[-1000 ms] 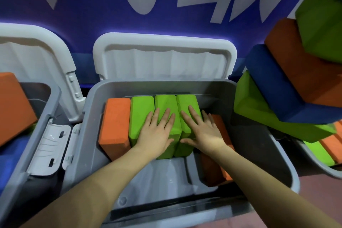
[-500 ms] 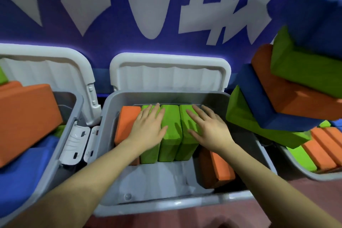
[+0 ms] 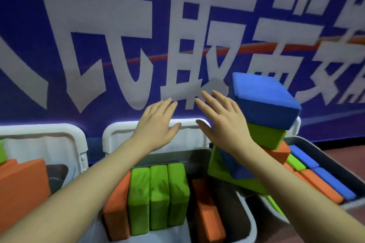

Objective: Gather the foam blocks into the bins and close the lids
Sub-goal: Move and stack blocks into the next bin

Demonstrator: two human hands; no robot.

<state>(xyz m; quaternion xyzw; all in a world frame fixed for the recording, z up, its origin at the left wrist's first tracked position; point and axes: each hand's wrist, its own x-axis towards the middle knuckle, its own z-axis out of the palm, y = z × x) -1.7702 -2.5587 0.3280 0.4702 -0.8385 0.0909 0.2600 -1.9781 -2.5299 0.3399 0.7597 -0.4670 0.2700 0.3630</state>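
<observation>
Reaching with straight, empty fingers, we raise our left hand (image 3: 158, 124) and right hand (image 3: 223, 120) toward the white lid (image 3: 118, 140) at frame centre, probably to close it over the foam blocks (image 3: 158, 195) standing packed in the middle bin (image 3: 247, 223) below.

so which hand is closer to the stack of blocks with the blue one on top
Right. The right hand is raised just left of the stacked blocks, almost at the blue one's edge. The left hand is farther left, beyond the right hand.
</observation>
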